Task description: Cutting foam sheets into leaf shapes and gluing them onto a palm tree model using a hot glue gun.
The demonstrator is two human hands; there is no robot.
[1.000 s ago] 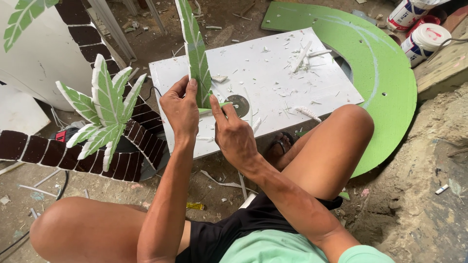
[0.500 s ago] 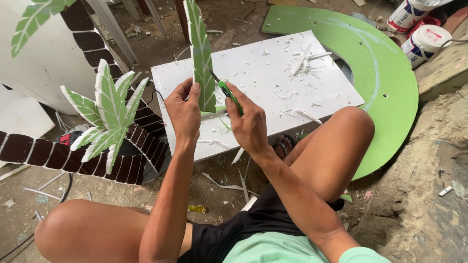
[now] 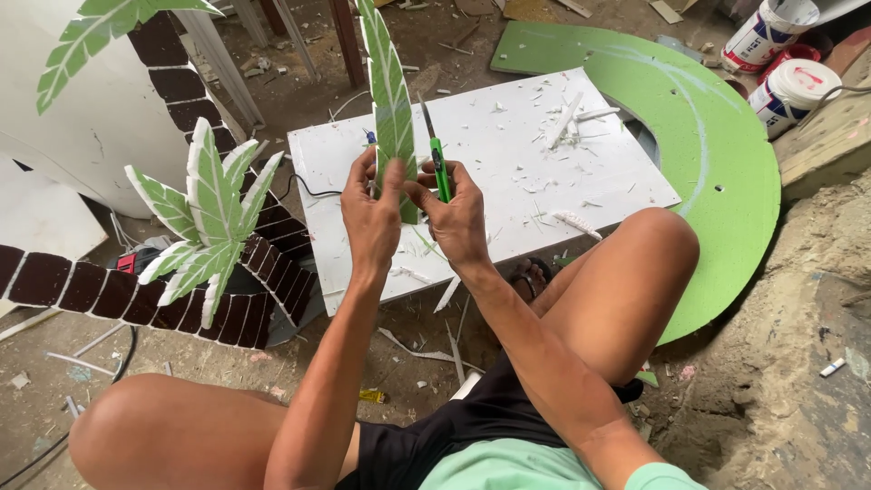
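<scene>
Your left hand point(image 3: 374, 216) has its grip pinched on the lower end of the long green-and-white foam leaf point(image 3: 390, 100), holding it upright above the near edge of the white board point(image 3: 508, 172) littered with white shavings. Your right hand point(image 3: 458, 218) is wrapped shut around a green utility knife point(image 3: 437, 161), its blade pointing up just beside the leaf's right edge; a brown cutout with more leaves point(image 3: 204, 222) stands to your left, and two paint buckets point(image 3: 785, 54) sit far right

A white board point(image 3: 508, 163) strewn with shavings, a green curved panel point(image 3: 726, 145), two paint buckets point(image 3: 798, 91).
</scene>
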